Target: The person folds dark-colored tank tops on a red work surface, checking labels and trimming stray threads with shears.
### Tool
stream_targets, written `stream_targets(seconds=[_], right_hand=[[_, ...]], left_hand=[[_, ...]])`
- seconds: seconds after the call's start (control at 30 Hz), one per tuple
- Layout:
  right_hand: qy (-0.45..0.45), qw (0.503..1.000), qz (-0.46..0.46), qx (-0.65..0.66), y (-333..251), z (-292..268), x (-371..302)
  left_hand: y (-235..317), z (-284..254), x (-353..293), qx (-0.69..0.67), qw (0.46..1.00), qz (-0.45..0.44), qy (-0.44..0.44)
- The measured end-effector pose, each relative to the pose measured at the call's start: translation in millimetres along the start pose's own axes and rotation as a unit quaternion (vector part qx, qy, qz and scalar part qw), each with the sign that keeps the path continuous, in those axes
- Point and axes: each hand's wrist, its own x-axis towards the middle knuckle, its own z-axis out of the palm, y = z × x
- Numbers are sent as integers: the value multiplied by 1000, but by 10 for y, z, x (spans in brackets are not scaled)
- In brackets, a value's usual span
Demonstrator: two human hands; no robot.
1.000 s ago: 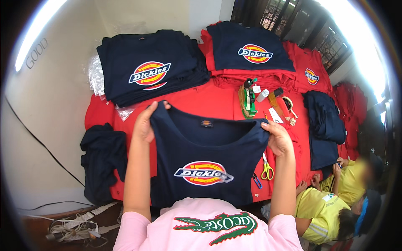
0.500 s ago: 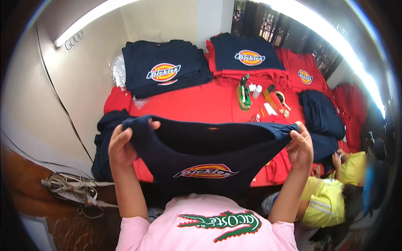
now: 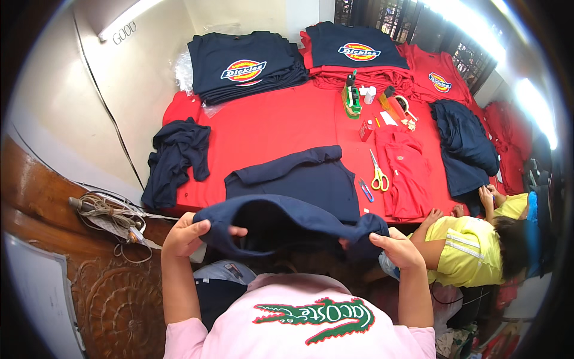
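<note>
Between my hands a navy T-shirt (image 3: 272, 209) is stretched near the table's front edge, its opening facing me. My left hand (image 3: 186, 239) grips one side of that opening, thumb outside and fingertips inside. Closed on the opposite side is my right hand (image 3: 397, 248). Just beyond lies navy cloth (image 3: 299, 185) on the red-covered table (image 3: 257, 131); whether it belongs to the held shirt I cannot tell. Yellow-handled scissors (image 3: 379, 178) and blue thread snips (image 3: 366, 190) rest to its right, beside a folded red garment (image 3: 406, 176).
Stacked navy shirts (image 3: 245, 69) and a mixed red and navy stack (image 3: 359, 54) line the back. A green tape dispenser (image 3: 351, 102) stands before them. Crumpled navy cloth (image 3: 176, 155) lies left. Two people in yellow (image 3: 469, 251) work at the right; coiled cords (image 3: 113, 215) hang at left.
Both hands have come down and toward me with the shirt. Its printed front has turned out of sight, and navy cloth now shows on the table beyond it. The view has tilted down.
</note>
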Motion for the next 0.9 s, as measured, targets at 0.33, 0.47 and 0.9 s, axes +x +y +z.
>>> stream_targets(seconds=[0.33,0.47,0.9], right_hand=[[2,922,-236,306,6,-528,-109],[-75,945,-283,149,-718,-404,108],[-246,893,-234,296,-2174,-513,2834]], left_hand=[[-102,-264,-46,-165,978,129,-7],[218,-371,283,-160,976,138,-56],[473,-1571,2913,-259,957,116,-54]])
